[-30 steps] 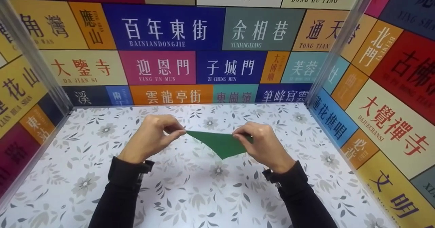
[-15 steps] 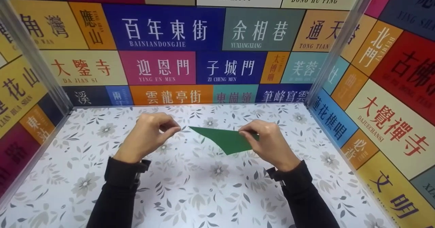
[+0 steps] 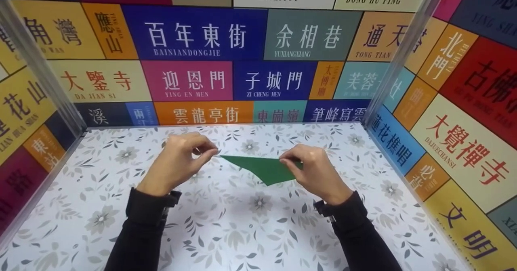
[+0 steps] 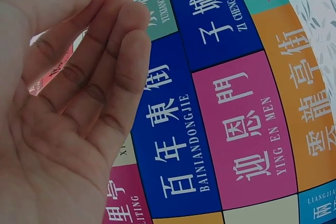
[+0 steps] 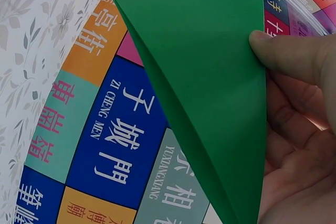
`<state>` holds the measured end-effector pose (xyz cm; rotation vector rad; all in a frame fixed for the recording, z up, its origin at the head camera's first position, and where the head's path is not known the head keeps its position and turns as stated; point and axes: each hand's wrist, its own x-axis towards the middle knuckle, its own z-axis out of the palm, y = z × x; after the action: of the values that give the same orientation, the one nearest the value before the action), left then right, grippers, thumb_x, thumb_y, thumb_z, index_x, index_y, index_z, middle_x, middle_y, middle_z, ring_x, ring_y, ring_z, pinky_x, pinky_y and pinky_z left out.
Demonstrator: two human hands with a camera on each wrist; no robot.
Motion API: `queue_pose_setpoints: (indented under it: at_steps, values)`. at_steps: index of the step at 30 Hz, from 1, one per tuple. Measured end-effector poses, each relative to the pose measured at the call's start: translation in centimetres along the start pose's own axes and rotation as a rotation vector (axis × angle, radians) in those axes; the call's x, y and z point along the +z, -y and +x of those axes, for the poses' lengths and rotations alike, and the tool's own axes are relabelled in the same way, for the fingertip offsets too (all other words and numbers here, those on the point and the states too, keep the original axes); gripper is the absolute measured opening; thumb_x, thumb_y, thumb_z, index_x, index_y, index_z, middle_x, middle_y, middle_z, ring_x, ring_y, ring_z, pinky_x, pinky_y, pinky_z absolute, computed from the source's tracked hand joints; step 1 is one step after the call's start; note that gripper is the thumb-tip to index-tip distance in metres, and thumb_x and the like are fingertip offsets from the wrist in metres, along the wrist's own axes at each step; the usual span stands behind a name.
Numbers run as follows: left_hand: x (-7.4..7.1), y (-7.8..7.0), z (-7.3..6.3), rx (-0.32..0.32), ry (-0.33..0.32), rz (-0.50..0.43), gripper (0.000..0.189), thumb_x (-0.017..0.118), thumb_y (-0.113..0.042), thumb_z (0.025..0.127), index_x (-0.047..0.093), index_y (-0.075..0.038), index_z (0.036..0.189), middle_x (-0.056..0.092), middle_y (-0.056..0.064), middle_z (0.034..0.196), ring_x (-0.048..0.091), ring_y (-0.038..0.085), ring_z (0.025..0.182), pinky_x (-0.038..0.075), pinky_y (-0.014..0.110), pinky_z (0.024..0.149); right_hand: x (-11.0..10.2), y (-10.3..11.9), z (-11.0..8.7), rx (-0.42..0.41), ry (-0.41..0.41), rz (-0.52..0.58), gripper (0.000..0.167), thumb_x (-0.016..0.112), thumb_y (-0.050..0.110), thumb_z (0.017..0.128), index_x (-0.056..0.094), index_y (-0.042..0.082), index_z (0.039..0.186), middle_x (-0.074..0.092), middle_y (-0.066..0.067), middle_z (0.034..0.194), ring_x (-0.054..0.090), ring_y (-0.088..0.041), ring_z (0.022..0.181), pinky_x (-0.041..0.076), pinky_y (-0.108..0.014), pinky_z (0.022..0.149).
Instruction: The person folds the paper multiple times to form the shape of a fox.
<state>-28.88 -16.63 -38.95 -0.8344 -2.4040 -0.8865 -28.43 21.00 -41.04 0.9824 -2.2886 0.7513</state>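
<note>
Right hand (image 3: 317, 172): pinched paper (image 3: 262, 170), extending leftward | Left hand (image 3: 177, 164): narrow, at paper's tip; hold could not be told

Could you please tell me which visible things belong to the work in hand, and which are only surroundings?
In the work:
- green sheet
- right hand, holding the sheet
- left hand, near its pointed end; contact unclear

Only surroundings:
- floral tabletop
- printed wall panels
</note>
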Motion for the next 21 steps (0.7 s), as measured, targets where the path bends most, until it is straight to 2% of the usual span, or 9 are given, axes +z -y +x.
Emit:
queue_pose_setpoints:
  at_steps: [4,14,21]
  values:
    - [0.2,-0.5,0.0,0.007,-0.003,0.018,0.007,0.09,-0.011,0.103,0.09,-0.016,0.107,0.087,0.001,0.102,0.081,0.015,0.093,0.071,0.041,0.089,0.3,0.0,-0.1,-0.004,0.008,0.007,0.004,0.085,0.007,0.106,0.088,0.008,0.109,0.087,-0.007,0.101,0.084,-0.018,0.093,0.072,-0.034,0.083]
    - [2.0,-1.8,0.3,0.112,0.007,0.051,0.006,0.091,-0.015,0.102,0.089,-0.016,0.107,0.085,0.001,0.099,0.081,0.021,0.095,0.069,0.041,0.09,0.9,0.1,-0.1,-0.009,0.015,0.021,0.006,0.087,0.005,0.104,0.089,0.009,0.108,0.087,-0.003,0.1,0.084,-0.017,0.092,0.072,-0.036,0.082]
    - [3.2,-2.5,0.2,0.105,0.066,0.08,0.008,0.091,-0.019,0.104,0.089,-0.017,0.11,0.084,0.0,0.101,0.081,0.019,0.094,0.07,0.039,0.089,1.3,0.0,-0.1,0.007,0.04,0.049,0.007,0.086,0.005,0.105,0.089,0.009,0.11,0.088,-0.003,0.102,0.084,-0.017,0.094,0.072,-0.035,0.086]
